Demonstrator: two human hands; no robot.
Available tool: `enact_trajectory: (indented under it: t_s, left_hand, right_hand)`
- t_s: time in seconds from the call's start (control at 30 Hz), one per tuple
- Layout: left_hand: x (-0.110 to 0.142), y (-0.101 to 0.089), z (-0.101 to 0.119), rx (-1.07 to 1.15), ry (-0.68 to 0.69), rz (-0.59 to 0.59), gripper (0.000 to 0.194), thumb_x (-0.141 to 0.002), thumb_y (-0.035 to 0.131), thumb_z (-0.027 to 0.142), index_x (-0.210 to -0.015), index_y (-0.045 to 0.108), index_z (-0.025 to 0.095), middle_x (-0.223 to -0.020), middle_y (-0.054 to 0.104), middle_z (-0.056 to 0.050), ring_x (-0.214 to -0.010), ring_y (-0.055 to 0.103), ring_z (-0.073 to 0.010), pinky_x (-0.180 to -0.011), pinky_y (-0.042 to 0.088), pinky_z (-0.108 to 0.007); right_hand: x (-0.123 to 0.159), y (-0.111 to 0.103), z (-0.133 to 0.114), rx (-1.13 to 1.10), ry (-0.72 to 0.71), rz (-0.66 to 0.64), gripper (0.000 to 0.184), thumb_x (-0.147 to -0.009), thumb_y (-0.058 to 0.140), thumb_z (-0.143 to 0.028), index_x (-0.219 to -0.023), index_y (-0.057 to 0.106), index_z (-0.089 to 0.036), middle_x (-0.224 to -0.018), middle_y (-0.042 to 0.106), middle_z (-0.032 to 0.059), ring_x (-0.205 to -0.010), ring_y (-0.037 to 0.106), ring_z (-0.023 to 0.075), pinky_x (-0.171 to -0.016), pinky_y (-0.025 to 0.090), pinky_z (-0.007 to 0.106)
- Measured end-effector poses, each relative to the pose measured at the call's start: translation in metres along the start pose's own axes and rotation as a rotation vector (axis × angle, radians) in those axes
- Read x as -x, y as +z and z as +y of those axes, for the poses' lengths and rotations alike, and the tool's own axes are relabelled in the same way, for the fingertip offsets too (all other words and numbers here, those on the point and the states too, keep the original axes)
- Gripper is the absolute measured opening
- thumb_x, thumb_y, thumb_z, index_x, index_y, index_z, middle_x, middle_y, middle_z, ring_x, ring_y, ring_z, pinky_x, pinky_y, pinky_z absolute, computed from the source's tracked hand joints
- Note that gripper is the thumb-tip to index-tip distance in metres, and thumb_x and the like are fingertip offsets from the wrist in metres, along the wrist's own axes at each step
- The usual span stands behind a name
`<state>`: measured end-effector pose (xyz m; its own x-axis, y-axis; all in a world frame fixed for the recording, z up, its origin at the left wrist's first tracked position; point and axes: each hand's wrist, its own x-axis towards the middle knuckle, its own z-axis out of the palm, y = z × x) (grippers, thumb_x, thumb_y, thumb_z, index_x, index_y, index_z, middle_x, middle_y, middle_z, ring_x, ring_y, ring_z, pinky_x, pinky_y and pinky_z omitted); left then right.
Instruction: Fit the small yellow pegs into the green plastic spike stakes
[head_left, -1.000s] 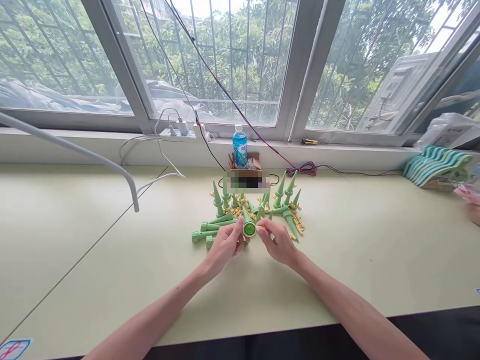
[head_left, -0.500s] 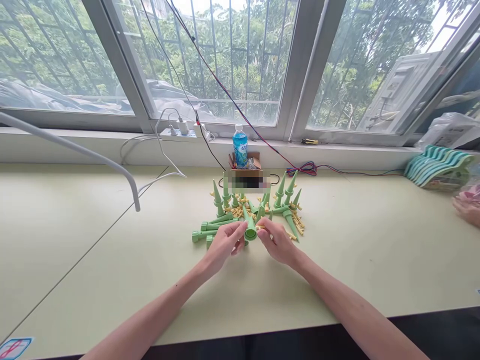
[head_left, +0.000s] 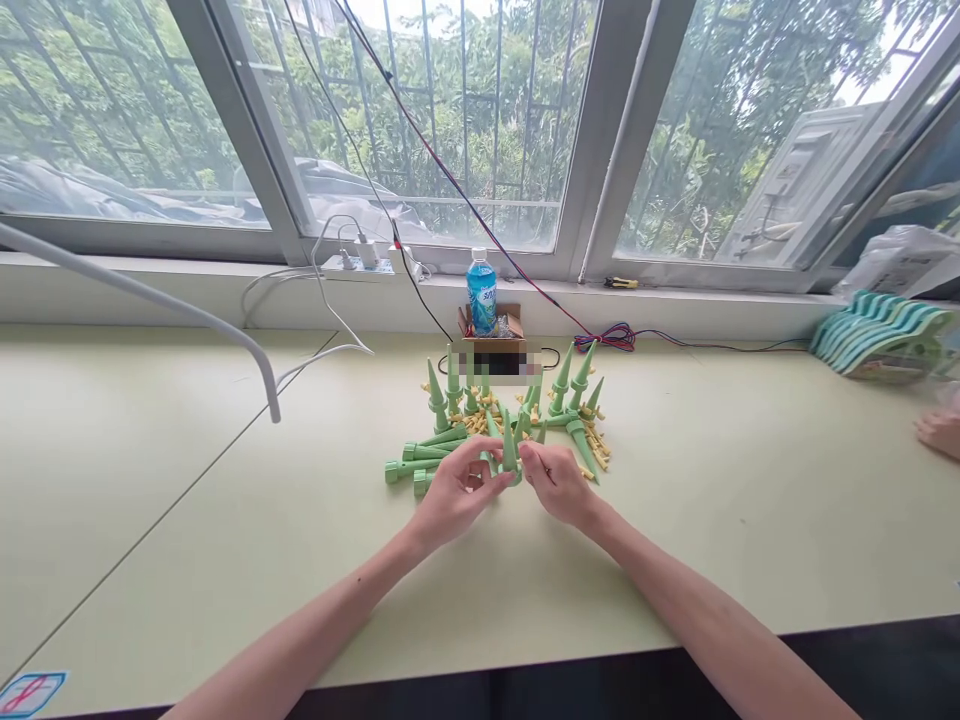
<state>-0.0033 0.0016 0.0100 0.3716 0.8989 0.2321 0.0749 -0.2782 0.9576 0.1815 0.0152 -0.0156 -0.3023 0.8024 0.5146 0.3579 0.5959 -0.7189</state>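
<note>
A green plant watering spike stands with its pointed end up between the thumb and fingers of my left hand. Against the spike's right side is my right hand, its thumb and fingers pinched together. The small yellow valve seen in those fingers a moment ago is now hidden by them. Just beyond both hands lies a pile of loose yellow valves. More green spikes stand around the pile, several with yellow valves fitted. Left of it, other green spikes lie on their sides.
Behind the spikes, a blue bottle stands by a small cardboard box. A coiled cable lies near the sill. Green hangers are at the far right, near another person's hand. A white curved tube hangs over the table's left.
The held spike has turned from its open end facing me to its tip pointing up. My left fingers have shifted around it. The other person's hand has moved slightly right.
</note>
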Motion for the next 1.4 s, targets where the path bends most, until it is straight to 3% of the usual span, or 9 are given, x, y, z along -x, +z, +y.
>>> enact_trajectory:
  t_s: [0.1, 0.23, 0.37, 0.5, 0.63, 0.83, 1.03, 1.4]
  left_hand:
    - [0.000, 0.001, 0.000, -0.035, 0.026, 0.027, 0.029, -0.085, 0.067, 0.040, -0.107, 0.062, 0.021, -0.098, 0.053, -0.002, -0.058, 0.047, -0.0064, -0.055, 0.047, -0.022]
    - [-0.001, 0.003, 0.001, -0.036, -0.022, 0.090, 0.031, -0.087, 0.064, 0.043, -0.108, 0.056, 0.022, -0.097, 0.053, -0.001, -0.056, 0.046, -0.0061, -0.047, 0.040, -0.019]
    - [-0.003, 0.003, 0.003, 0.000, -0.063, 0.157, 0.031, -0.089, 0.059, 0.050, -0.094, 0.053, 0.019, -0.083, 0.053, 0.001, -0.055, 0.047, -0.0067, -0.044, 0.033, -0.017]
    - [-0.004, 0.003, 0.007, -0.019, -0.096, 0.091, 0.051, -0.093, 0.046, 0.059, -0.068, 0.056, 0.015, -0.056, 0.046, 0.002, -0.046, 0.038, -0.0073, -0.044, 0.032, -0.020]
    - [-0.003, 0.003, 0.010, 0.002, -0.167, 0.055, 0.061, -0.091, 0.042, 0.065, -0.063, 0.060, 0.014, -0.050, 0.046, 0.001, -0.045, 0.037, -0.0083, -0.044, 0.030, -0.022]
    - [-0.005, 0.000, 0.016, 0.021, -0.209, 0.031, 0.053, -0.086, 0.054, 0.062, -0.060, 0.054, 0.016, -0.049, 0.045, 0.003, -0.044, 0.033, -0.0074, -0.044, 0.026, -0.022]
    - [-0.005, -0.004, 0.019, 0.050, -0.237, -0.034, 0.046, -0.086, 0.057, 0.056, -0.064, 0.054, 0.017, -0.047, 0.039, 0.005, -0.045, 0.031, -0.0080, -0.045, 0.023, -0.022]
    - [-0.001, -0.003, 0.008, -0.150, -0.083, -0.111, 0.026, -0.083, 0.068, 0.041, -0.081, 0.055, 0.018, -0.054, 0.032, 0.008, -0.050, 0.029, -0.0080, -0.047, 0.023, -0.022]
  right_hand:
    - [0.000, 0.001, 0.000, 0.012, -0.002, 0.022, 0.049, -0.104, 0.028, -0.046, -0.063, 0.034, -0.020, -0.056, 0.037, -0.0032, -0.048, 0.032, 0.0100, -0.049, 0.027, 0.026]
    - [-0.001, 0.000, -0.004, 0.032, 0.004, 0.086, 0.048, -0.104, 0.029, -0.046, -0.064, 0.034, -0.021, -0.058, 0.038, -0.0031, -0.049, 0.034, 0.0102, -0.050, 0.028, 0.026]
    - [-0.002, -0.003, -0.007, 0.038, 0.008, 0.120, 0.045, -0.103, 0.033, -0.045, -0.065, 0.034, -0.021, -0.057, 0.038, -0.0038, -0.050, 0.033, 0.0105, -0.050, 0.029, 0.025]
    - [-0.002, -0.003, -0.008, 0.034, -0.009, 0.075, 0.040, -0.102, 0.036, -0.044, -0.071, 0.041, -0.021, -0.059, 0.040, -0.0038, -0.052, 0.036, 0.0108, -0.052, 0.031, 0.024]
    - [-0.001, -0.003, -0.009, 0.031, -0.048, 0.013, 0.034, -0.102, 0.039, -0.041, -0.077, 0.047, -0.020, -0.062, 0.045, -0.0031, -0.054, 0.039, 0.0109, -0.053, 0.034, 0.023]
    - [-0.002, -0.004, -0.010, 0.026, -0.080, -0.009, 0.034, -0.102, 0.038, -0.041, -0.079, 0.051, -0.020, -0.066, 0.050, -0.0010, -0.055, 0.042, 0.0117, -0.055, 0.035, 0.024]
    - [-0.001, -0.004, -0.007, 0.031, -0.114, -0.004, 0.040, -0.103, 0.034, -0.045, -0.074, 0.045, -0.021, -0.062, 0.041, -0.0027, -0.053, 0.035, 0.0113, -0.053, 0.032, 0.025]
    - [0.000, -0.003, -0.003, -0.067, -0.054, 0.026, 0.049, -0.104, 0.027, -0.047, -0.063, 0.035, -0.021, -0.057, 0.040, -0.0029, -0.048, 0.035, 0.0103, -0.049, 0.030, 0.025]
